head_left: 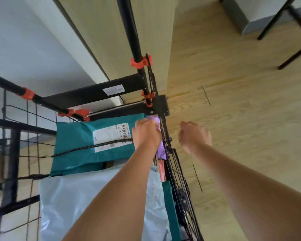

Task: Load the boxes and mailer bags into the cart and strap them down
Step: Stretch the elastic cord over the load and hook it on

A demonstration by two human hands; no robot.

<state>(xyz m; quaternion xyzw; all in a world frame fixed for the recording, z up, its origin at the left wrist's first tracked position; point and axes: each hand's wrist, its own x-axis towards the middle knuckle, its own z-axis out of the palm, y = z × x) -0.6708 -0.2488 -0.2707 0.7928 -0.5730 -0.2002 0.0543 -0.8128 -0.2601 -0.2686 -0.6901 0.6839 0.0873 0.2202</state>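
Head view: left hand (pixel 146 133) grips the bungee cord (pixel 94 146); right hand (pixel 195 136) curled, its hold unclear

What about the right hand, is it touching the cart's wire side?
Apart. The head view shows bare floor between the right hand and the cart's wire side.

The cart (pixel 94 94) was matt black metal tube and wire, with orange plastic clamps (pixel 141 62). Inside it, the teal mailer bag (pixel 73 136), smooth faintly shiny plastic, carried a paper label (pixel 108 134) and a braided strap (pixel 87 148); the pale blue mailer bag (pixel 76 197) looked glossy and crinkled.
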